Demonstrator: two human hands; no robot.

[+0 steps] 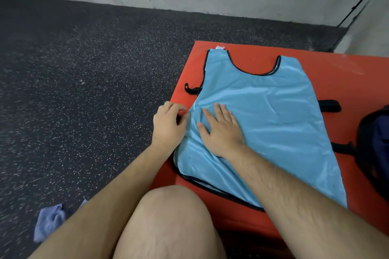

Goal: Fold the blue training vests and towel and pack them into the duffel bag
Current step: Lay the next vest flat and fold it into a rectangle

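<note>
Where right grip [221, 132] presses, vest [273, 115] lies beneath

One wide-angle view from the person's head faces forward and down, close above the left hand [168, 127] and right hand [221, 134] at frame centre; floor [73, 80] fills the left, wall [189, 0] the top.

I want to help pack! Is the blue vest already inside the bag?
No, the blue vest lies spread out on the red mat, outside the dark duffel bag.
</note>
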